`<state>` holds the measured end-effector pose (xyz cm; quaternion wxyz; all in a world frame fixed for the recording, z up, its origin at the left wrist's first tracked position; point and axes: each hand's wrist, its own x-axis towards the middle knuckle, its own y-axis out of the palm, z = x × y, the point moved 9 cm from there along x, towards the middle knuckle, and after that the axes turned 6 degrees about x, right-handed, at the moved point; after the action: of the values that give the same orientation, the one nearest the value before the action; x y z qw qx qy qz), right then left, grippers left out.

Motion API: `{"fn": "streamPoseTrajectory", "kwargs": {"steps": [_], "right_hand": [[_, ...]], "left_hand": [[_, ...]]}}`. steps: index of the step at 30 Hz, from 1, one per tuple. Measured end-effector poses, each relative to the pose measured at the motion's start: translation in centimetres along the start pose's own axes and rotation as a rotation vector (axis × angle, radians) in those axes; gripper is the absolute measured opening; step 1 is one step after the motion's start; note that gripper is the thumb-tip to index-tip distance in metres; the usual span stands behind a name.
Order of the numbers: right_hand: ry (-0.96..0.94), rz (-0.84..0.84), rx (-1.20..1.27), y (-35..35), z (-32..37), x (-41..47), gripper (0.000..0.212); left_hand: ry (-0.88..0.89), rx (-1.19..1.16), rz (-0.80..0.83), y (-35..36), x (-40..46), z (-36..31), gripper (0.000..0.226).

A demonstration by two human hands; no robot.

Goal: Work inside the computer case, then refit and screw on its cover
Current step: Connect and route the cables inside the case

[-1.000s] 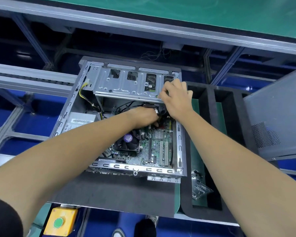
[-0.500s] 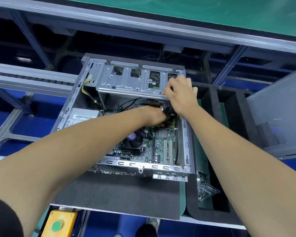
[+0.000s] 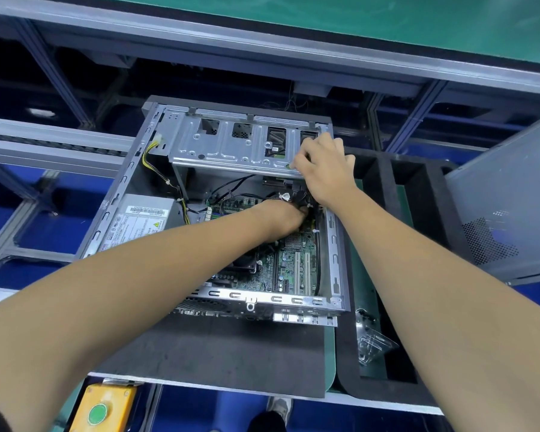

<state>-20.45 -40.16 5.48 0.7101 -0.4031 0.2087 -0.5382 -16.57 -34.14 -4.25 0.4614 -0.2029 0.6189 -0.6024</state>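
Note:
The open computer case (image 3: 113,210) lies on its side on a black mat, with the green motherboard (image 3: 290,266) showing inside. My left hand (image 3: 278,219) reaches in under the silver drive cage (image 3: 231,148). Its fingers curl into a bundle of black cables (image 3: 300,194), and the fingertips are hidden. My right hand (image 3: 325,169) grips the right end of the drive cage, fingers curled over its edge. The grey cover panel (image 3: 505,201) leans at the far right, apart from the case.
The power supply (image 3: 138,222) fills the case's left side, with yellow wires above it. A black foam tray (image 3: 396,310) to the right holds a clear plastic bag (image 3: 371,341). At the near left edge is a yellow box with a green button (image 3: 100,410). Metal frame rails run behind.
My head has shifted, so the case sits further right and lower in view. Both hands stay at the same spots on the cage and cables.

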Motion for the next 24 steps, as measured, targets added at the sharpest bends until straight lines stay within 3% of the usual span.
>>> {"fn": "streamPoseTrajectory", "kwargs": {"steps": [17,24], "right_hand": [[-0.007,-0.005,-0.046,0.2,0.0,0.2,0.023],[-0.014,-0.012,-0.065,0.4,-0.1,0.4,0.02]], "left_hand": [[-0.08,0.113,0.006,-0.1,-0.4,0.3,0.031],[-0.107,0.18,-0.024,-0.7,-0.1,-1.1,0.044]]}}
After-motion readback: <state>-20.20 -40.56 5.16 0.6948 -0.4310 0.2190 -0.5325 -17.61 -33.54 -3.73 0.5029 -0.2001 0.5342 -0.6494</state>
